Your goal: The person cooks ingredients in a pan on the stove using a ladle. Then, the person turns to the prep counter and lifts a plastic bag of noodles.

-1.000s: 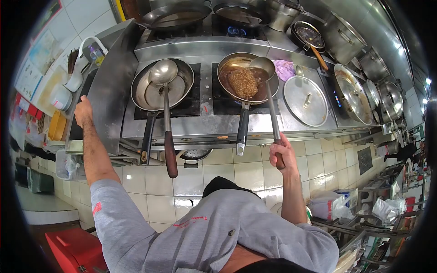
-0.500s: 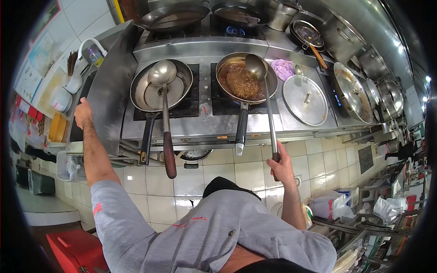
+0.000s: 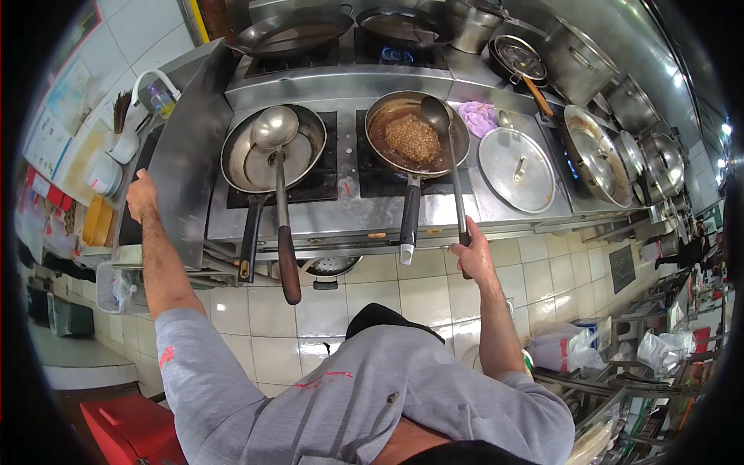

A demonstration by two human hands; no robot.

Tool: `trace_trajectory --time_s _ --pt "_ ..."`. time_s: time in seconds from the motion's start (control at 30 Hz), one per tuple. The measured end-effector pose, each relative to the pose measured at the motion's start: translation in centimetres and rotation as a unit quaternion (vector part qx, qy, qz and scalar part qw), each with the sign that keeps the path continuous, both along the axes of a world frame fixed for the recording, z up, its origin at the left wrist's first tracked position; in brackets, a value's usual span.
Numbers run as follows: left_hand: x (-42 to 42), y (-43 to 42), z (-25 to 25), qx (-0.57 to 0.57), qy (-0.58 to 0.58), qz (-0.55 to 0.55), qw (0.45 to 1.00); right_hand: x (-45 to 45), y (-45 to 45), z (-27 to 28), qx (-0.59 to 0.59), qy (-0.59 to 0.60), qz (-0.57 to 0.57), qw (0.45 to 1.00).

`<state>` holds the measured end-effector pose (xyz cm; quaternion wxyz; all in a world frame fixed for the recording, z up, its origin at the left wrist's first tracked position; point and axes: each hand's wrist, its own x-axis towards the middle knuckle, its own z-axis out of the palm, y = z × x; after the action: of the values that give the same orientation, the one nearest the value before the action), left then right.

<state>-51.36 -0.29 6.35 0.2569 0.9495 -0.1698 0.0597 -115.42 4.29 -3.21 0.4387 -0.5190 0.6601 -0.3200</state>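
My right hand (image 3: 474, 252) is closed around the dark handle of a long ladle (image 3: 455, 170). The ladle's bowl rests at the right inside of a pan (image 3: 373, 147), beside a rounded brown mass (image 3: 413, 138) in brown sauce. My left hand (image 3: 141, 197) is closed on the edge of the metal side panel at the left, fingers partly hidden. A second ladle (image 3: 275, 128) lies in the left pan (image 3: 229, 163), its wooden handle hanging over the stove's front edge.
Two dark woks (image 3: 293, 35) stand on the back burners, one over a blue flame. Right of the pan are a purple cloth (image 3: 477, 118), a round lid (image 3: 517, 170) and a wide pan (image 3: 597, 159). Large pots (image 3: 580, 62) stand at the back right.
The right ladle's bowl has turned over and moved left and slightly down in the pan. The brown mass was spread and wet half a second ago and now looks rounder. My left hand stays put.
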Motion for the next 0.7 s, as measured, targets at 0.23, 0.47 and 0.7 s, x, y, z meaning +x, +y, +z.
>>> trace_trajectory --time_s 0.23,0.47,0.7 --pt "0.1 0.0 0.0 0.002 0.013 -0.003 1.000 0.0 0.2 1.7 0.066 -0.320 -0.031 0.945" --pt "-0.5 0.3 0.2 -0.016 0.010 -0.008 1.000 -0.9 2.9 2.2 0.046 -0.391 -0.051 0.918" --pt "0.2 0.0 -0.2 -0.007 0.006 -0.005 1.000 -1.4 4.8 3.5 0.010 -0.300 -0.042 0.953"
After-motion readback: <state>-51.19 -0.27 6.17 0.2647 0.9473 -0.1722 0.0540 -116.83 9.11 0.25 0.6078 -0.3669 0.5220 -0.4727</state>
